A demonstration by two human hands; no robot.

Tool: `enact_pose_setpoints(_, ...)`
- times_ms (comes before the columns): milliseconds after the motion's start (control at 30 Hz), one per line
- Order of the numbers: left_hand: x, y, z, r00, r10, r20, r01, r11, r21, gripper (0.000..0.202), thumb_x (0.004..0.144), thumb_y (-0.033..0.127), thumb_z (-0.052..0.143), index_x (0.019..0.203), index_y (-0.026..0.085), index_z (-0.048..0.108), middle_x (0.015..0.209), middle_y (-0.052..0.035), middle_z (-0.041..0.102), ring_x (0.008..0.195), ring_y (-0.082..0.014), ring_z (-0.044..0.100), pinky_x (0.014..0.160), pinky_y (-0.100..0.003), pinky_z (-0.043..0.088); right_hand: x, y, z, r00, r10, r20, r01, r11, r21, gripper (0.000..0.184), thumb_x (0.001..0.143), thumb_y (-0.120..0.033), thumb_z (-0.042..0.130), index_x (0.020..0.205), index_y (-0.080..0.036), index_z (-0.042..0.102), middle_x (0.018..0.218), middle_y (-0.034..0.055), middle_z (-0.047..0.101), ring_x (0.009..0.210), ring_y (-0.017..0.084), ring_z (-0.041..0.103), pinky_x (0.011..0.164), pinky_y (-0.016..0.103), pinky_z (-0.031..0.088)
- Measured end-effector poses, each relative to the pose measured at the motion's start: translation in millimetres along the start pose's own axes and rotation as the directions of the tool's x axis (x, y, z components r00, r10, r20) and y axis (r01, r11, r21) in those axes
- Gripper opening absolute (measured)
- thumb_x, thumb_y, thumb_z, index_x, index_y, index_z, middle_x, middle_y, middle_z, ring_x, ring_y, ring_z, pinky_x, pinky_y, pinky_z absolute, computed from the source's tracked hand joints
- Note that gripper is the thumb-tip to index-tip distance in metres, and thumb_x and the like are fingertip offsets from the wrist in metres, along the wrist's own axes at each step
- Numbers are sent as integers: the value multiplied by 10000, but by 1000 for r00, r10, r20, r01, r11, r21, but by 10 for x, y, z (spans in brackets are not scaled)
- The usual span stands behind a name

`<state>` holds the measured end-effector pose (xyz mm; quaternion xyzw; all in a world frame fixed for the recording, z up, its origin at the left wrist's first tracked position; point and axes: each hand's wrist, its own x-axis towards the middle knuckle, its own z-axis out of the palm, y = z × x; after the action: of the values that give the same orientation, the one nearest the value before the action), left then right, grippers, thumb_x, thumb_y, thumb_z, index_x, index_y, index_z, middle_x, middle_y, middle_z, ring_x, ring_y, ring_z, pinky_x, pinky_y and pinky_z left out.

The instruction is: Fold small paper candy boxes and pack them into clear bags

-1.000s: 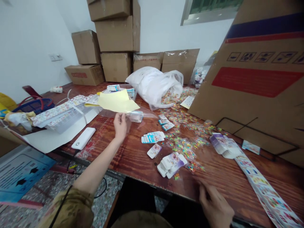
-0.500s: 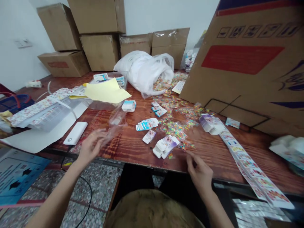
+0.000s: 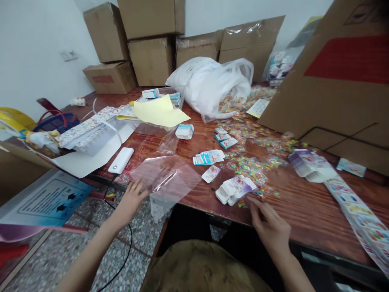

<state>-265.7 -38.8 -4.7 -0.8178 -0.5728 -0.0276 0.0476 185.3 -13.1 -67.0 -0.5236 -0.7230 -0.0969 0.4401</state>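
My left hand (image 3: 133,202) is closed on the near left edge of a clear plastic bag (image 3: 179,178), which spreads flat over the table and hangs past its front edge. My right hand (image 3: 270,223) rests at the table's front edge with loosely bent fingers apart and nothing visible in them. Just left of its fingertips lies a small pile of white and purple boxes (image 3: 234,190). A single small purple-and-white box (image 3: 211,173) and a fanned stack of blue-and-white boxes (image 3: 209,157) lie between the bag and scattered colourful small packets (image 3: 255,168).
A white plastic sack (image 3: 209,87) spills packets at the back. A large carton (image 3: 337,105) leans on the right, beside a strip of printed packets (image 3: 355,207). On the left are a white power bank (image 3: 121,160), yellow paper (image 3: 161,111) and a blue basket (image 3: 56,121).
The clear bag has come forward and spread out flat under my left hand. My right hand stays by the box pile. The whole view has swung to the left.
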Motion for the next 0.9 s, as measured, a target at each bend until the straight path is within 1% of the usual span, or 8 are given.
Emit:
enact_pose_setpoints(100, 7, -261, -22, 998, -66, 12, 64, 991, 118, 487, 685, -43, 463, 1030, 204, 702, 1381, -163, 537, 1357, -359, 424, 1080, -565, 377, -27, -2, 4, 1000, -17, 24, 18, 1000, -13, 152, 917, -179, 596, 1028, -170, 699, 819, 26, 742, 685, 131, 705, 620, 205, 492)
enact_pose_setpoints(200, 97, -330, -35, 995, -95, -2, 95, 992, 87, 446, 674, -44, 460, 956, 197, 708, 1335, -160, 563, 1309, -347, 469, 1059, -538, 406, -39, 10, 19, 999, -26, 25, 27, 999, -38, 151, 920, -188, 597, 1031, -174, 698, 808, 18, 740, 684, 126, 703, 607, 199, 481)
enact_pose_setpoints(300, 317, -180, -21, 993, -111, -41, 110, 993, -42, 379, 804, 19, 419, 1015, 190, 683, 1212, -141, 617, 1191, -282, 550, 1016, -466, 456, -41, 14, 35, 1000, -29, 8, 30, 999, -37, 144, 917, -196, 606, 1023, -171, 700, 793, 16, 736, 666, 119, 699, 582, 190, 470)
enact_pose_setpoints(400, 658, 83, 66, 985, -170, -1, 168, 975, -142, 340, 948, 220, 399, 1214, 179, 605, 1232, -136, 603, 1160, -265, 562, 1004, -444, 461, -45, 14, 47, 1000, -29, 2, 29, 998, -50, 141, 919, -208, 603, 1015, -177, 703, 799, 15, 742, 650, 113, 696, 559, 185, 463)
enact_pose_setpoints(567, 1164, 487, 344, 888, -436, 146, 450, 890, -73, 676, 928, 568, 426, 1496, 210, 346, 1541, -231, 314, 1433, -453, 248, 1080, -659, 277, -73, 39, 60, 1000, -9, 27, 11, 997, -79, 162, 929, -231, 578, 1010, -193, 713, 792, 6, 746, 630, 107, 695, 536, 181, 462)
enact_pose_setpoints(633, 1237, 585, 446, 903, -387, 188, 405, 912, -66, 685, 934, 593, 380, 1516, 240, 305, 1592, -232, 197, 1456, -485, 147, 1072, -712, 220, -81, 46, 59, 999, 15, 39, -13, 999, -49, 163, 920, -222, 583, 1011, -197, 716, 808, 11, 753, 657, 114, 706, 585, 182, 492)
enact_pose_setpoints(733, 1230, 588, 528, 974, -172, 149, 187, 978, -92, 637, 953, 570, 358, 1520, 290, 280, 1626, -192, 86, 1475, -465, 64, 1078, -736, 157, -66, 30, 40, 996, 66, 64, -69, 997, 39, 169, 910, -220, 582, 1005, -210, 720, 834, 21, 761, 701, 137, 721, 651, 206, 533)
enact_pose_setpoints(900, 1300, 244, 477, 979, 167, 116, -154, 982, -114, 572, 956, 519, 417, 1493, 351, 319, 1636, -104, 134, 1504, -365, 63, 1130, -686, 108, 72, -11, -2, 952, 299, 69, -307, 929, 204, 191, 906, -299, 579, 971, -207, 732, 881, 59, 766, 748, 193, 724, 696, 283, 568)
